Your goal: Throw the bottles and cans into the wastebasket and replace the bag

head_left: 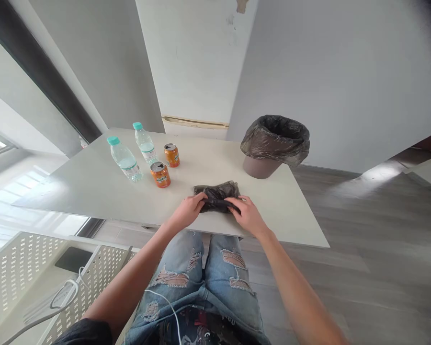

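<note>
A crumpled dark plastic bag (pixel 217 193) lies on the white table (pixel 104 191) near its front edge. My left hand (pixel 187 210) grips the bag's left side with curled fingers. My right hand (pixel 246 214) pinches its right side, fingers closed on the plastic. Both forearms reach in from below over my torn jeans.
A small bin (pixel 258 165) lined with a dark bag (pixel 275 139) stands at the table's back right. Two water bottles (pixel 125 159) (pixel 145 143) and two orange cans (pixel 160 174) (pixel 172 155) stand at the left. A white perforated crate (pixel 28 268) with a cable sits lower left.
</note>
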Tool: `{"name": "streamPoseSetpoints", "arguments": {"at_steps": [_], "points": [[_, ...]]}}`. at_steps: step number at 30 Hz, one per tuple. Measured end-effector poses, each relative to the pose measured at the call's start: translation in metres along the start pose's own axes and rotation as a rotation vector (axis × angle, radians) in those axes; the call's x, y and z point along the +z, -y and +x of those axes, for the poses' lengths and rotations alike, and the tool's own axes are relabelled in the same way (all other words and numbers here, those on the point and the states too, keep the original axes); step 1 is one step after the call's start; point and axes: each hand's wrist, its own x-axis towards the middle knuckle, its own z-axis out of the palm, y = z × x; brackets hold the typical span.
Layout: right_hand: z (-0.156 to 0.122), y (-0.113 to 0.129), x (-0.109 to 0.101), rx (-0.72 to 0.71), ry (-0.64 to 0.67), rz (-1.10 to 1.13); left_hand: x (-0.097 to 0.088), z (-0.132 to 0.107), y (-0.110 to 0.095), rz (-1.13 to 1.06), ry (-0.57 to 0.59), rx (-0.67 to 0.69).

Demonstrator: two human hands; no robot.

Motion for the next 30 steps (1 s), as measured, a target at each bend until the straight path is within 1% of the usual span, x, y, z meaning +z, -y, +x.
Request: {"name": "streamPoseSetpoints", "arguments": {"at_steps": [2, 4, 5, 6, 7, 8, 9, 10, 11, 12, 14, 15, 16, 17, 18, 19, 20, 22, 23, 24, 27, 28, 30], "points": [[0.011, 0.001, -0.003, 0.150, -0.089, 0.125, -0.002, 0.010, 0.003, -0.041, -0.066, -0.097], [0.024, -0.001, -0.001, 0.258, -0.154, 0.150, -0.001, 0.017, 0.003, 0.009, -0.158, -0.148], [0.031, -0.003, 0.001, 0.282, -0.171, 0.131, 0.001, 0.020, 0.002, 0.057, -0.221, -0.136], [0.036, -0.005, 0.004, 0.293, -0.179, 0.101, 0.003, 0.021, 0.000, 0.106, -0.285, -0.090], [0.040, -0.008, 0.008, 0.295, -0.179, 0.073, 0.006, 0.022, -0.003, 0.155, -0.330, -0.011], [0.043, -0.009, 0.011, 0.292, -0.175, 0.052, 0.010, 0.022, -0.005, 0.205, -0.339, 0.091], [0.045, -0.010, 0.014, 0.288, -0.170, 0.036, 0.014, 0.023, -0.007, 0.258, -0.307, 0.191], [0.045, -0.009, 0.016, 0.292, -0.174, 0.020, 0.019, 0.024, -0.008, 0.313, -0.244, 0.272], [0.044, -0.006, 0.018, 0.306, -0.190, 0.004, 0.025, 0.027, -0.007, 0.370, -0.163, 0.325], [0.043, -0.002, 0.018, 0.322, -0.221, -0.023, 0.030, 0.030, -0.004, 0.426, -0.086, 0.349], [0.041, 0.008, 0.019, 0.301, -0.285, -0.128, 0.041, 0.038, 0.004, 0.505, 0.023, 0.329], [0.041, 0.012, 0.021, 0.247, -0.291, -0.200, 0.045, 0.042, 0.008, 0.523, 0.061, 0.312], [0.041, 0.016, 0.023, 0.175, -0.267, -0.275, 0.047, 0.046, 0.013, 0.529, 0.094, 0.303], [0.042, 0.019, 0.026, 0.105, -0.219, -0.341, 0.049, 0.049, 0.016, 0.527, 0.123, 0.297], [0.043, 0.019, 0.030, 0.065, -0.160, -0.387, 0.049, 0.051, 0.019, 0.521, 0.146, 0.293], [0.044, 0.018, 0.035, 0.073, -0.105, -0.408, 0.048, 0.052, 0.021, 0.514, 0.163, 0.286], [0.045, 0.015, 0.039, 0.122, -0.066, -0.417, 0.047, 0.053, 0.023, 0.507, 0.172, 0.276], [0.044, 0.006, 0.047, 0.250, -0.023, -0.414, 0.042, 0.054, 0.025, 0.503, 0.164, 0.258], [0.044, 0.001, 0.050, 0.288, -0.010, -0.412, 0.039, 0.053, 0.026, 0.505, 0.154, 0.256], [0.043, -0.003, 0.052, 0.299, 0.002, -0.412, 0.036, 0.053, 0.026, 0.509, 0.147, 0.254], [0.038, -0.009, 0.054, 0.271, 0.012, -0.415, 0.032, 0.054, 0.025, 0.519, 0.147, 0.231], [0.038, -0.008, 0.054, 0.269, 0.006, -0.415, 0.032, 0.055, 0.024, 0.525, 0.127, 0.205], [0.038, -0.004, 0.052, 0.283, -0.041, -0.419, 0.034, 0.058, 0.020, 0.550, 0.034, 0.151]]}}
